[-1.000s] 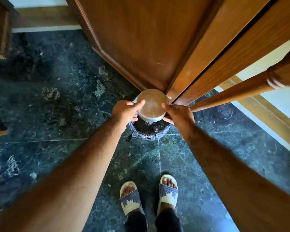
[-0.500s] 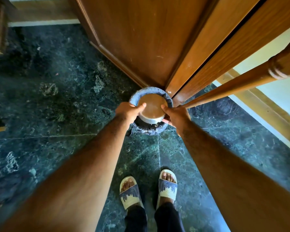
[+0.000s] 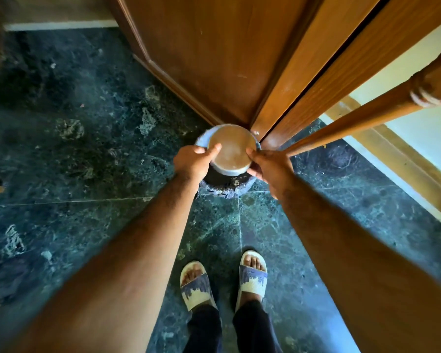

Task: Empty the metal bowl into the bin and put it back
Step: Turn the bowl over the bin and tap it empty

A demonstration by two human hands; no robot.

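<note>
The metal bowl [image 3: 231, 151] is turned upside down, its round base facing me and reflecting the brown wood. My left hand [image 3: 194, 162] grips its left side and my right hand [image 3: 271, 164] grips its right side. Directly under the bowl stands the small bin [image 3: 227, 185], lined with a dark bag, on the green marble floor in the corner by the wooden door. The bowl hides most of the bin's opening; only the bag's rim and near inside wall show.
A wooden door [image 3: 214, 52] and its frame [image 3: 323, 59] rise right behind the bin. A turned wooden furniture leg [image 3: 354, 123] slants in from the right, close to my right hand. My two feet in sandals [image 3: 224, 278] stand on the dark green floor [image 3: 74, 149].
The bowl, held in both hands, has stayed upside down over the bin while the view shifted slightly; more of the bin's far rim shows now than one second ago.
</note>
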